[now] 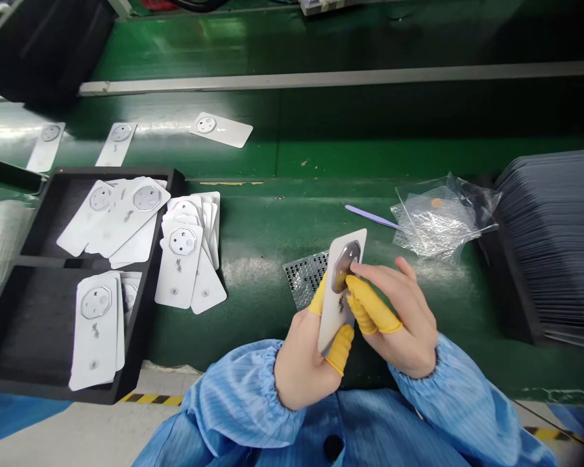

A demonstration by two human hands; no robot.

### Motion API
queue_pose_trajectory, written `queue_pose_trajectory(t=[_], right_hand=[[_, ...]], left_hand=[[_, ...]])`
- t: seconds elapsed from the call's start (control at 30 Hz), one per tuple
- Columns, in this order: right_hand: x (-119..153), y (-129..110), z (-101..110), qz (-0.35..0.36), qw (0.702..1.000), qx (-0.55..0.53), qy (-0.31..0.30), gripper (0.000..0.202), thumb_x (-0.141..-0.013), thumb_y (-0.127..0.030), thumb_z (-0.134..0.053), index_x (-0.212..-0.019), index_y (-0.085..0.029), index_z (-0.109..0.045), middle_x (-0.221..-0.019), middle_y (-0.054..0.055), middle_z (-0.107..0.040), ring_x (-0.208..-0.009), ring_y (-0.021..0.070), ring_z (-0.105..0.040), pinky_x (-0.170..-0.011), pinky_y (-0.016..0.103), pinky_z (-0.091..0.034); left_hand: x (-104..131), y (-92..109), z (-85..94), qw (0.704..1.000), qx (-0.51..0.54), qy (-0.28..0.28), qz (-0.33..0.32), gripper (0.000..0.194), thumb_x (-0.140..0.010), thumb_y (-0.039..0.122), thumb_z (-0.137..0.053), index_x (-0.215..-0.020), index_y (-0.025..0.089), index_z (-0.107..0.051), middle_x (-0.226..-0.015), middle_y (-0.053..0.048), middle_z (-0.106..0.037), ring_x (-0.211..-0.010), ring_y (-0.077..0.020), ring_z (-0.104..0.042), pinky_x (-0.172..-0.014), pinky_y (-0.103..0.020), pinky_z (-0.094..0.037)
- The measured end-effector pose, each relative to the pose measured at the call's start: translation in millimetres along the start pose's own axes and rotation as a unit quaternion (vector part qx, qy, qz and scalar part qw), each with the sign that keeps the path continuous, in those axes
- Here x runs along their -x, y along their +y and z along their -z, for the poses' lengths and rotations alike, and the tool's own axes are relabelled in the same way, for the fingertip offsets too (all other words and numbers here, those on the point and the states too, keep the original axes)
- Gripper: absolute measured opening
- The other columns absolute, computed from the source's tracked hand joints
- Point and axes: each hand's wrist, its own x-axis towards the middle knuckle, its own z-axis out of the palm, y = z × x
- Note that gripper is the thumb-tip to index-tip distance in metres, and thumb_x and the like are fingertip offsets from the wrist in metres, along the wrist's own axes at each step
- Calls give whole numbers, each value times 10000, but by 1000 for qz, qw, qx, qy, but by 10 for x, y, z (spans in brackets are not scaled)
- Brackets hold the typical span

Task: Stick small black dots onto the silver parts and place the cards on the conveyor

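Observation:
My left hand [311, 363], with yellow finger cots on, grips a white phone back cover [331, 318] by its edges. The cover is tilted up, its dark octagonal camera ring [346, 264] towards the upper end. At that ring are the gathered fingers of my right hand [394, 311], also in yellow cots. One bare fingertip touches the ring; whether something small is pinched there is hidden. Below the cover lies a clear sheet with black dots [304, 277], partly covered by my hand. A purple pair of tweezers [371, 216] lies beyond my right hand.
Left, a black divided tray [24, 318] holds several white covers; a pile of covers [179, 266] sits beside it. More covers [224, 130] are spread along the green surface behind. Right are crumpled clear films [438, 220] and a black bin of stacked grey sheets [559, 240].

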Motion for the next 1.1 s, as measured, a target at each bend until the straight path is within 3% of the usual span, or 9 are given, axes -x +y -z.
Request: queue_pose_trajectory(t=[0.17, 0.3, 0.43, 0.63, 0.8, 0.87, 0.97, 1.03, 1.1], right_hand=[[37, -94, -43, 30, 996, 5, -86, 406, -890, -261, -460, -1263, -109, -509, -1364, 213, -494, -1267, 334, -475, -1020, 571, -412], [38, -81, -96, 20, 999, -33, -24, 447, -894, -217, -450, -1317, -73, -455, -1327, 233, -511, -1240, 322, -502, -936, 525, -503], [-18, -81, -66, 14, 999, -33, 11, 393, -905, -199, -438, -1284, -118, -499, -1263, 196, -576, -1187, 293, -551, -882, 486, -545], [-37, -151, -18, 3, 1000, -2, -2, 338, -896, -212, -480, -1225, -161, -539, -1290, 163, -575, -1187, 283, -556, -935, 510, -515], [-28, -135, -58, -5, 997, -50, -56, 454, -881, -192, -484, -1329, -133, -451, -1416, 193, -443, -1278, 320, -463, -929, 526, -521], [-21, -89, -85, -29, 992, -107, -56, 470, -877, -169, -490, -1345, -172, -453, -1421, 163, -438, -1277, 316, -463, -955, 539, -502], [18, -22, -155, -138, 967, -211, 24, 470, -873, -136, -508, -1330, -247, -485, -1432, 107, -423, -1277, 297, -471, -963, 518, -510], [64, -10, -229, -219, 935, -273, 61, 493, -861, -126, -551, -1331, -256, -482, -1361, 100, -506, -1193, 265, -557, -914, 460, -557], [111, -36, -314, -255, 914, -310, 54, 473, -839, -125, -603, -1289, -250, -524, -1204, 77, -630, -1036, 221, -652, -863, 403, -589]], left_hand=[[-19, 1, 30, 1000, -8, 13, 4, 687, -753, 27, -570, -1357, 299, -389, -1205, -60, -619, -1098, -253, -604, -945, -359, -496], [-29, 37, 33, 1000, 21, 0, 20, 639, -769, 42, -566, -1341, 282, -412, -1160, -70, -636, -1011, -243, -639, -912, -362, -512], [-35, 84, 57, 997, 63, -26, 27, 530, -784, 77, -574, -1273, 264, -488, -1089, -70, -663, -958, -234, -654, -893, -360, -523], [26, 105, 63, 1000, 4, -18, 10, 551, -768, 68, -553, -1278, 263, -475, -1067, -82, -660, -927, -244, -660, -848, -382, -539], [61, 42, 30, 999, 26, 3, 38, 611, -755, 104, -609, -1325, 244, -437, -1160, -113, -631, -1163, -301, -572, -987, -427, -486], [61, -17, 21, 992, 109, 14, 60, 592, -780, 159, -633, -1326, 259, -427, -1217, -108, -615, -1161, -295, -580, -970, -417, -505], [44, -96, 57, 958, 262, -1, 119, 569, -821, 275, -642, -1341, 272, -412, -1234, -99, -627, -1016, -271, -666, -838, -389, -578], [15, -118, 124, 942, 299, 1, 153, 569, -794, 361, -681, -1309, 250, -467, -1139, -92, -680, -899, -262, -698, -728, -357, -604], [-20, -120, 210, 941, 287, 25, 178, 520, -743, 431, -723, -1191, 206, -584, -1006, -84, -722, -819, -256, -703, -667, -332, -602]])
